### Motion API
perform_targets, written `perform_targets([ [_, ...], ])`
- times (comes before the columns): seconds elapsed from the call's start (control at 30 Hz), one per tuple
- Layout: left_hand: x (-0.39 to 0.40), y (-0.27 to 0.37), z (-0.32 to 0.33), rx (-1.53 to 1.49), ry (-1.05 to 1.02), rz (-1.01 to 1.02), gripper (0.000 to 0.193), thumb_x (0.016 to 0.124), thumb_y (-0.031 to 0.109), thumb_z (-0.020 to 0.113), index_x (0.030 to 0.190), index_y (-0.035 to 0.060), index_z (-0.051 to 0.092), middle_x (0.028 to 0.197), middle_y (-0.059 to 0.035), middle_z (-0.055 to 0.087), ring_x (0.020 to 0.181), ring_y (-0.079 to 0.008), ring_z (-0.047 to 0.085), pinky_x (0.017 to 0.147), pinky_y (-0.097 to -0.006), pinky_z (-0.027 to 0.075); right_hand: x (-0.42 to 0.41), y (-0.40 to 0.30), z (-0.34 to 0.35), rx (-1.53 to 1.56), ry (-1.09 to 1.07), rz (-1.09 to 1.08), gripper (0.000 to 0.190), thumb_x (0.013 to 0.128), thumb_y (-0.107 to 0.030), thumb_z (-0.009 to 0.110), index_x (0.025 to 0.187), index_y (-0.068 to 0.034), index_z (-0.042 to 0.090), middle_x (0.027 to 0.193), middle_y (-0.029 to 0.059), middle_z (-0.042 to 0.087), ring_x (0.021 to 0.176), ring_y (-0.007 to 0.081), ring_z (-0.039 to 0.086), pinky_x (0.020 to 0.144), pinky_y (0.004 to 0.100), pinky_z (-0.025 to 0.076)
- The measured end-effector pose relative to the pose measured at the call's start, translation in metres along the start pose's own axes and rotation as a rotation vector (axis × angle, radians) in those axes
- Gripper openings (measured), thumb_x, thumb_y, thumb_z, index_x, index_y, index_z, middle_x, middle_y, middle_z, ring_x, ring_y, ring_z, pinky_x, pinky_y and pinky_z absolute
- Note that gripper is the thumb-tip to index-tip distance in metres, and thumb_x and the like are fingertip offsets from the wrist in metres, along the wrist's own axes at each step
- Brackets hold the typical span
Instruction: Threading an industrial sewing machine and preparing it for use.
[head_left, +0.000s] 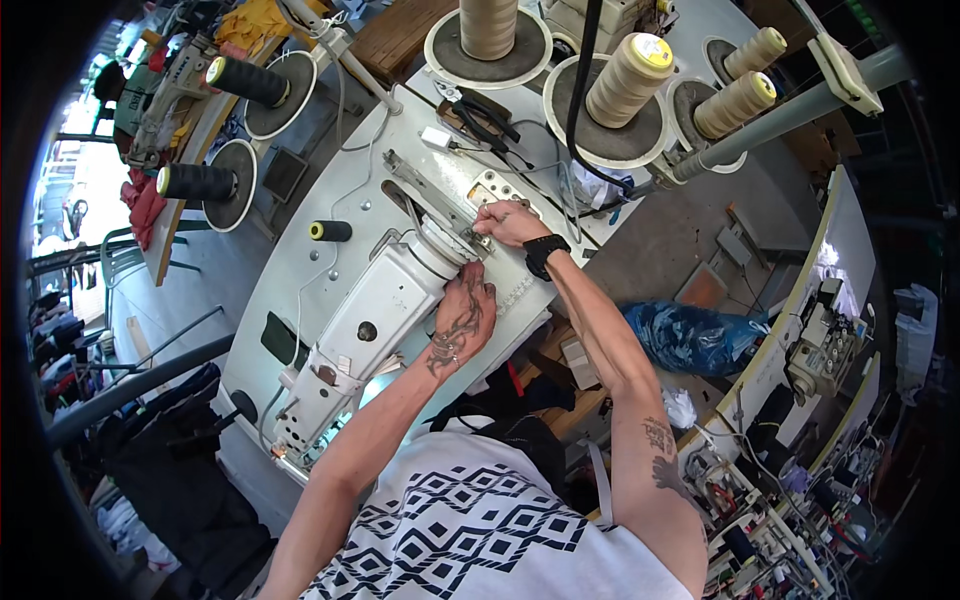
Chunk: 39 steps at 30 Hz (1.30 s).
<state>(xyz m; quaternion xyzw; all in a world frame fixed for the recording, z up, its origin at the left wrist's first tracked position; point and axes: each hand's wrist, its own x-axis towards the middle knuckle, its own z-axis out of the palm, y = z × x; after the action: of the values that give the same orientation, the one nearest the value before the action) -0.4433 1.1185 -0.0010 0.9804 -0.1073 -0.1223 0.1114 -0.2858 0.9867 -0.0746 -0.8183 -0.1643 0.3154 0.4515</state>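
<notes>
A white industrial sewing machine (375, 315) stands on a pale tabletop (300, 255), its wheel end (442, 244) towards my hands. My left hand (466, 307) is against the near side of that end, and the machine hides some of its fingertips. Just beyond, my right hand (511, 223), with a black watch on the wrist, has its fingers bent together over a small metal mechanism (482, 241). Whether either hand grips anything is hidden. A long metal bracket (427, 191) runs away from the wheel end, beside a slot in the tabletop.
Beige thread cones (626, 86) stand on discs above the far edge; black cones (251, 81) are at left. Pliers (484, 120), cables and a small black spool (330, 231) lie on the table. A blue plastic-wrapped bundle (686, 337) sits at right, near another machine (821, 345).
</notes>
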Motion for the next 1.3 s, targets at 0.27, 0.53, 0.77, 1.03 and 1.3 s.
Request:
perform_targets([
  [0.27,0.001,-0.005,0.018,-0.032,0.224,0.006,0.032,0.093,0.007,0.053,0.121,-0.0082,0.057,0.115,-0.0228,0.061,0.111,-0.0355,0.059,0.095,-0.0416,0.048,0.000,0.000,0.017,0.045,0.029,0.081,0.038,0.088,-0.041,0.075,0.102,-0.005,0.076,0.093,0.0148,0.075,0.094,0.0306,0.070,0.086,0.0424,0.053],
  [0.53,-0.004,-0.015,0.038,0.136,0.147,0.063,0.036,0.096,0.001,0.042,0.129,-0.0084,0.055,0.126,-0.0194,0.060,0.119,-0.0305,0.056,0.100,-0.0349,0.045,-0.014,-0.032,0.011,-0.063,0.614,0.241,0.024,0.092,-0.014,0.059,0.105,-0.001,0.076,0.103,0.0249,0.074,0.098,0.0391,0.072,0.088,0.0458,0.056],
  [0.77,0.002,-0.012,0.035,-0.506,0.301,-0.022,0.025,0.094,0.010,0.047,0.112,-0.0059,0.054,0.107,-0.0273,0.058,0.102,-0.0417,0.058,0.088,-0.0425,0.049,-0.050,-0.027,-0.044,-0.243,0.684,-0.024,0.031,0.094,-0.035,0.070,0.096,-0.005,0.071,0.080,0.0238,0.069,0.079,0.0420,0.068,0.069,0.0483,0.051],
  [1.03,-0.038,0.026,0.002,-0.934,0.096,0.109,0.041,0.101,0.031,0.054,0.128,0.0012,0.056,0.141,-0.0171,0.055,0.128,-0.0301,0.054,0.105,-0.0454,0.047,-0.051,0.012,0.007,-0.676,0.629,0.027,0.026,0.097,-0.025,0.063,0.106,-0.001,0.068,0.083,0.0253,0.070,0.078,0.0447,0.069,0.069,0.0551,0.053],
  [1.3,-0.243,-0.034,-0.128,-1.239,-0.202,0.041,0.044,0.104,0.045,0.055,0.121,0.0073,0.068,0.110,-0.0147,0.072,0.106,-0.0269,0.068,0.092,-0.0385,0.052,-0.058,0.022,0.024,-0.676,0.800,-0.297,0.045,0.102,-0.021,0.059,0.139,0.004,0.054,0.092,0.0222,0.071,0.083,0.0421,0.065,0.077,0.0470,0.051],
])
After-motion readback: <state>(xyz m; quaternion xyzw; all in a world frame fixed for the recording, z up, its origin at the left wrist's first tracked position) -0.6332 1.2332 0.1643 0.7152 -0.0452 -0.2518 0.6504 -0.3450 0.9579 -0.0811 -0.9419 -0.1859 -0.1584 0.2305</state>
